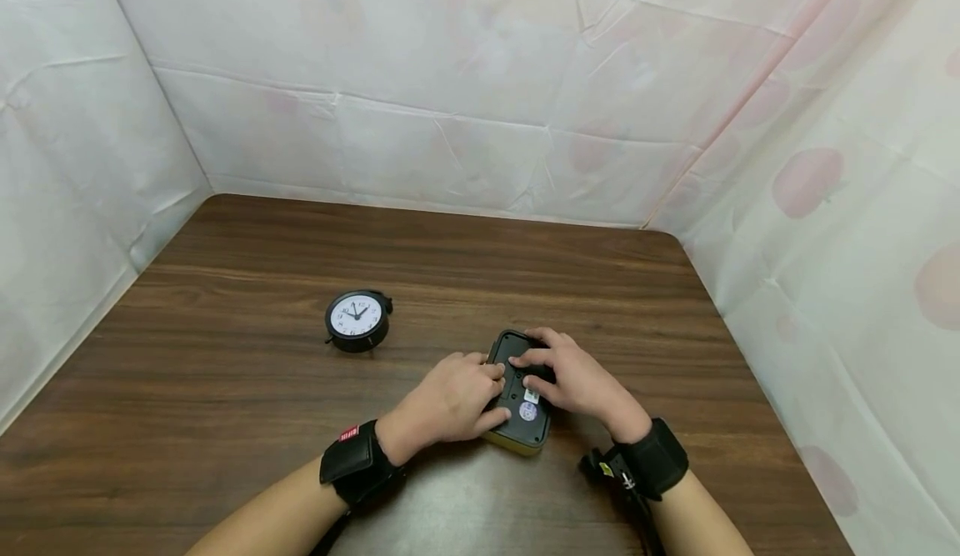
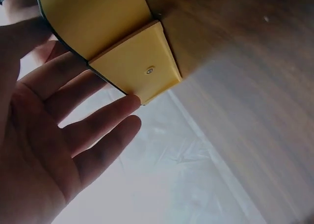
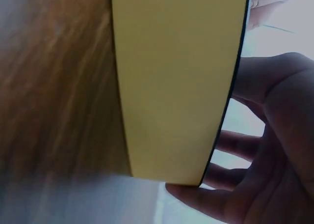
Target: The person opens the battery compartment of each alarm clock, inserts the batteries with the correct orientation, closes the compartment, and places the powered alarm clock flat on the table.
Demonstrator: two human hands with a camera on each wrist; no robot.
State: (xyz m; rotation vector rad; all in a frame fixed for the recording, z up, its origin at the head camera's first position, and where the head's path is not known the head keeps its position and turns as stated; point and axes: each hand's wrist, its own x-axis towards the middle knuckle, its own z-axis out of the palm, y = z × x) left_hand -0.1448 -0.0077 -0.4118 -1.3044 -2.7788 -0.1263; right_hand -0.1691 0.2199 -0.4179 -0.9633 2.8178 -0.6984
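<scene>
A yellow box-like device (image 1: 517, 437) lies on the table, its black back facing up with screw holes and stickers. My left hand (image 1: 453, 398) rests on its left part, thumb and fingertips on the back. In the left wrist view, fairly straight fingers touch the edge beside a raised yellow panel (image 2: 140, 62) with a small metal spot. From the right, my right hand (image 1: 581, 377) holds the device, thumb and a finger bent over the back. The right wrist view has one fingertip (image 3: 179, 192) curled at the end of the yellow side (image 3: 171, 86). The device's front is hidden.
A round black alarm clock (image 1: 357, 320) with a white dial stands left of the device. Pale sheets (image 1: 450, 81) hang behind and on both sides of the brown wooden table (image 1: 225, 356). Each wrist wears a black strap (image 1: 360, 464).
</scene>
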